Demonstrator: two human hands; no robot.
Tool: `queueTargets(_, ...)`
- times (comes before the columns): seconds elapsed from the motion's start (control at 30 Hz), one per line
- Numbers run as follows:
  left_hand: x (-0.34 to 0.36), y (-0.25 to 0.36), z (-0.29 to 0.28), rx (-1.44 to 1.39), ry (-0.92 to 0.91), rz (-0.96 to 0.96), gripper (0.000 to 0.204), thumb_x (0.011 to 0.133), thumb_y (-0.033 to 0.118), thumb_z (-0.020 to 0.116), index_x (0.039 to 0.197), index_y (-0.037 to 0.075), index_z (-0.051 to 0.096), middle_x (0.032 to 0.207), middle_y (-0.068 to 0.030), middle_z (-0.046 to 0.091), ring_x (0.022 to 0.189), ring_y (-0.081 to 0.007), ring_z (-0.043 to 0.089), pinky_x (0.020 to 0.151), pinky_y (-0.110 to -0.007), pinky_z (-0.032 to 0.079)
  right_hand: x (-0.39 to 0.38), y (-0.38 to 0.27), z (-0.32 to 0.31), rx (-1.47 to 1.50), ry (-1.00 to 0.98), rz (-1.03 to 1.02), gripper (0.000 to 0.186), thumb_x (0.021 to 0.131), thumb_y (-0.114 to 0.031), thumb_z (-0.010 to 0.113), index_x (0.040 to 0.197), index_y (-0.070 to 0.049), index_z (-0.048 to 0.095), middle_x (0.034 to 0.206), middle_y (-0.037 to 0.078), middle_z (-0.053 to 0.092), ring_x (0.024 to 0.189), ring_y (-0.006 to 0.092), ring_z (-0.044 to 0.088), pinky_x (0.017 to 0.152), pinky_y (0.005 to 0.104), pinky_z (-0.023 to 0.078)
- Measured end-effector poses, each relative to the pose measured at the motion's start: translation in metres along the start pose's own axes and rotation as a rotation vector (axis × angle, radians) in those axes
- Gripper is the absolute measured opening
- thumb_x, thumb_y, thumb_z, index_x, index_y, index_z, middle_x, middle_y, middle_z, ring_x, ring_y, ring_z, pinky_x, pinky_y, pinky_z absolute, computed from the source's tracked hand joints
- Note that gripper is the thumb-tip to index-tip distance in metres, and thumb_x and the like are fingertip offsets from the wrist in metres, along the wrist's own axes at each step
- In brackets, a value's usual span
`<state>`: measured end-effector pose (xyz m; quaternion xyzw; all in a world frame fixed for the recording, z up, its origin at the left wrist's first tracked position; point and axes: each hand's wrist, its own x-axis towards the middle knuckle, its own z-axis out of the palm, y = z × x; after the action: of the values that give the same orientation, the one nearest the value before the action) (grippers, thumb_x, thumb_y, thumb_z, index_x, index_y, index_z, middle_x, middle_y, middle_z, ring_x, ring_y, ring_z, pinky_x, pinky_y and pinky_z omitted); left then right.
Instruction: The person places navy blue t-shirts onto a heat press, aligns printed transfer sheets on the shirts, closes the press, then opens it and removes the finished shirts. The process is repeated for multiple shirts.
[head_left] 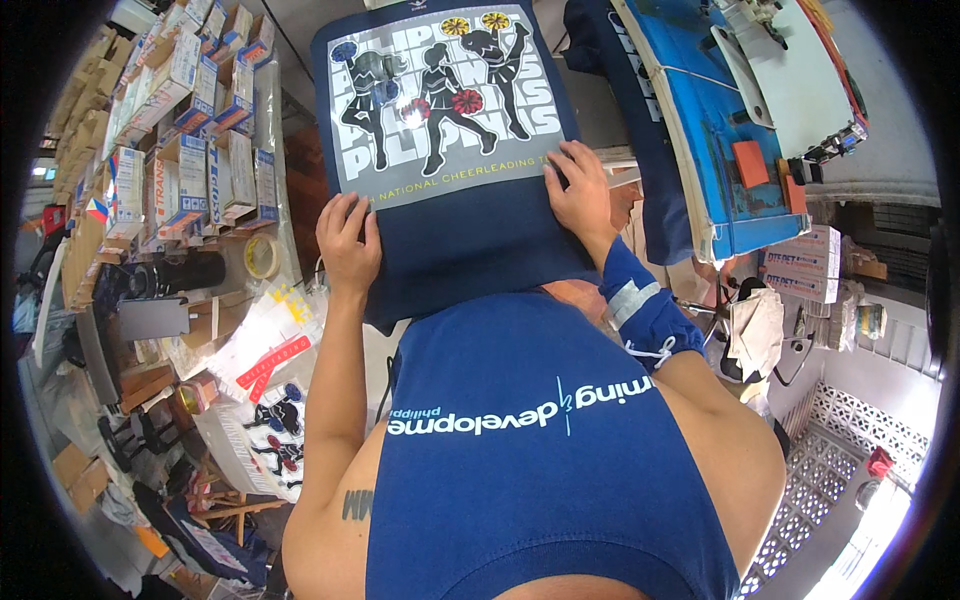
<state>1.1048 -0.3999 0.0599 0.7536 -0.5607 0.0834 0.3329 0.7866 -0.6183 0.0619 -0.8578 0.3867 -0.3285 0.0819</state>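
Observation:
A navy blue shirt (480, 240) lies flat on a press board in front of me. A grey transfer sheet (440, 100) with dark dancer figures and small red, blue and yellow pompoms covers its chest area. My left hand (347, 240) rests palm down at the sheet's lower left corner, fingers spread on the fabric. My right hand (578, 190) presses on the sheet's lower right corner, fingers apart. A blue band with grey tape wraps my right forearm (640, 310). Neither hand grips anything.
Stacked cardboard boxes (190, 130) fill the shelves at left, with a tape roll (262, 256) and printed transfer sheets (270, 420) below them. A blue-topped machine table (710, 130) stands at right, and white boxes (805, 262) sit beside it. A patterned tiled floor (850, 440) shows at lower right.

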Motion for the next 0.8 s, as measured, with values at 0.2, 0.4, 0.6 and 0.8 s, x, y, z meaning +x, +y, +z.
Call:
queueTargets(0.2,0.0,0.0,0.0,-0.006,0.008,0.011,0.027,0.091,0.01,0.072,0.117,0.005,0.076,0.126,-0.0145,0.069,0.125,-0.0376,0.06,0.109,-0.047,0.045,0.001,0.001,0.0,-0.002,0.008,-0.008,0.024,0.091,-0.017,0.074,0.112,-0.005,0.076,0.125,0.017,0.069,0.124,0.0382,0.062,0.108,0.0476,0.049)
queueTargets(0.4,0.003,-0.003,0.001,-0.001,0.01,0.023,0.021,0.091,0.01,0.072,0.11,0.003,0.076,0.123,-0.0145,0.069,0.12,-0.0368,0.062,0.108,-0.047,0.046,0.002,0.006,0.002,0.03,0.022,0.01,0.022,0.09,-0.015,0.074,0.11,-0.005,0.076,0.12,0.018,0.07,0.118,0.038,0.064,0.104,0.0468,0.05)
queueTargets(0.6,0.052,-0.067,0.016,-0.666,0.072,-0.735,0.026,0.1,0.027,0.067,0.116,0.007,0.072,0.103,-0.0057,0.072,0.104,-0.0226,0.065,0.092,-0.039,0.05,0.047,0.066,0.017,0.604,-0.177,0.856,0.032,0.1,-0.031,0.066,0.113,-0.004,0.076,0.107,0.012,0.073,0.108,0.0297,0.068,0.092,0.0444,0.053)
queueTargets(0.8,0.039,-0.131,0.037,-1.244,-0.368,-1.295,0.035,0.107,0.038,0.06,0.126,0.009,0.067,0.116,-0.0048,0.073,0.107,-0.0214,0.067,0.096,-0.042,0.052,0.058,0.111,0.021,1.085,-0.398,1.318,0.034,0.107,-0.033,0.061,0.12,-0.003,0.07,0.109,0.012,0.073,0.097,0.0263,0.07,0.086,0.0356,0.056)
